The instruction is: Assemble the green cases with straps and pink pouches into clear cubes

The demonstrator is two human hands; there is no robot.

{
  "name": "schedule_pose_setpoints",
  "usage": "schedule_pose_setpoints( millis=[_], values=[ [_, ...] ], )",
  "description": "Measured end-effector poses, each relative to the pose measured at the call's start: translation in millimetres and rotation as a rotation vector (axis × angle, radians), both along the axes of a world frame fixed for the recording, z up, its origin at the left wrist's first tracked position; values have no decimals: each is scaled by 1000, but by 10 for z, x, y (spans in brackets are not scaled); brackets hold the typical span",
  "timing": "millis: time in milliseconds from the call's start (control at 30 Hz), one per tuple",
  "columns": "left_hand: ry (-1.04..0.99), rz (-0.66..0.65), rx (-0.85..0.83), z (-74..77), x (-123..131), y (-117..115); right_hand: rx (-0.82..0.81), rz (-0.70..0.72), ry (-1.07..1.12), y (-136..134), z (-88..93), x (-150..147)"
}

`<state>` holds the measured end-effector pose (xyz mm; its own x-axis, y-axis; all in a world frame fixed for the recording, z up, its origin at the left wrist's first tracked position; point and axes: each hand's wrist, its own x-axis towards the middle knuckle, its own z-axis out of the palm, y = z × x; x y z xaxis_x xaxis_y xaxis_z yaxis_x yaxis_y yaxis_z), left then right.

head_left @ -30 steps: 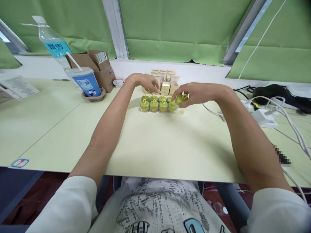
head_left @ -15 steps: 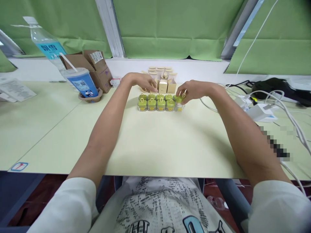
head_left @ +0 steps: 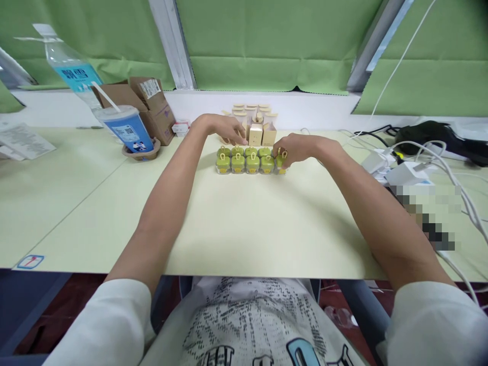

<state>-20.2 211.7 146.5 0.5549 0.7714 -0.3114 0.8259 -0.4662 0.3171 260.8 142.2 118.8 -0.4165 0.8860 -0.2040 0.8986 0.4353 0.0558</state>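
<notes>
Two rows of small clear containers (head_left: 252, 163) with green lids and pale loop handles stand close together on the table. At the right end of the front row, my right hand (head_left: 295, 148) is closed around a green-lidded container (head_left: 281, 161), its fingers on the lid and side. The back-right spot is hidden by that hand. My left hand (head_left: 230, 130) is just behind the left part of the rows, with loosely stretched fingers and nothing visible in them. Its fingertips are beside small cream cardboard boxes (head_left: 255, 134), several with raised flaps.
At the left stand a blue drink cup (head_left: 131, 131) in a cardboard holder, a large water bottle (head_left: 72, 68) and a brown carton (head_left: 158, 114). White chargers (head_left: 406, 173), cables and a dark pouch (head_left: 434, 140) lie at the right. The table (head_left: 251, 223) meets a white ledge behind.
My right hand has moved slightly left and down; the green lid it held above the clear end container is now down on it. The left hand has stayed in place.
</notes>
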Motion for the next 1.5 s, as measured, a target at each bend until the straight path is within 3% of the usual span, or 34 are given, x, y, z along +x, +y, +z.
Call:
schedule_pose_setpoints(
  millis=[267, 567, 733, 1000, 1200, 1500],
  values=[
    [5, 12, -6, 3, 16, -8, -28, 10, 17, 28, -22, -15],
    [24, 10, -25, 9, -45, 25, 68, 16, 168, 93, 174, 277],
    [105, 42, -143, 66, -46, -56, 113, -11, 137, 195, 78, 361],
    [197, 66, -273, 22, -78, -26, -87, -39, 263, 236, -86, 329],
    [165, 111, -286, -109, -40, 22, -119, -45, 334, 304, -127, 340],
    [179, 65, -253, -103, -62, 53, -151, -8, 358, 239, -125, 341]
  ],
)
